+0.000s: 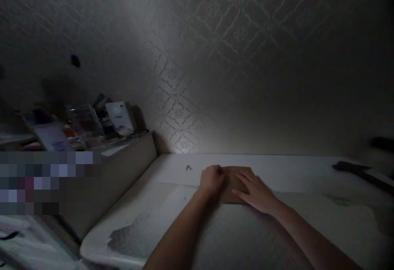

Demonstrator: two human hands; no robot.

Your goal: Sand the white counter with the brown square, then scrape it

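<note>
A flat brown piece, like cardboard (231, 186), lies on the white table (172, 204) near the wall. My left hand (211, 179) is at its left edge with the fingers curled together; what they hold, if anything, is too small to name. My right hand (254, 190) rests on the right part of the brown piece, its fingers spread. Some tiny dark bits (188, 168) lie on the table to the left of my left hand.
At the left a raised cabinet (123, 179) carries a white box (119, 115), a clear plastic holder (86, 122) and a pale tube (52, 136). A dark long object (363, 173) lies at the right. A patterned wall stands behind the table.
</note>
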